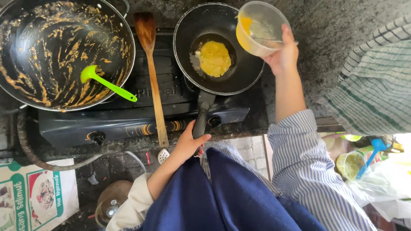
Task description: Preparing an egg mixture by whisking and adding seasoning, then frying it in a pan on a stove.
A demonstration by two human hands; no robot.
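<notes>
left hand (188, 143) wrapped round black frying pan handle (200, 122) | right hand (283, 53), arm outstretched, grips tilted clear bowl (259, 27) above pan rim | yellow egg (214, 58) pooled in frying pan (247, 75) on stove (123, 118) | green-white printed carton (26, 199) lower left

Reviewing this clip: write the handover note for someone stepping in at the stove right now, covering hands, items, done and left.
Left hand grips the black handle of the small frying pan on the right burner of the stove.
Right hand holds the clear bowl tilted over the pan's rim; yellow egg residue and a utensil are inside.
Done: beaten egg sits in the pan as a yellow patch.
Left: a little egg seemingly clings to the bowl; the egg looks unturned.
Nearby: wooden spatula between burners; green spoon in the smeared wok.
</notes>
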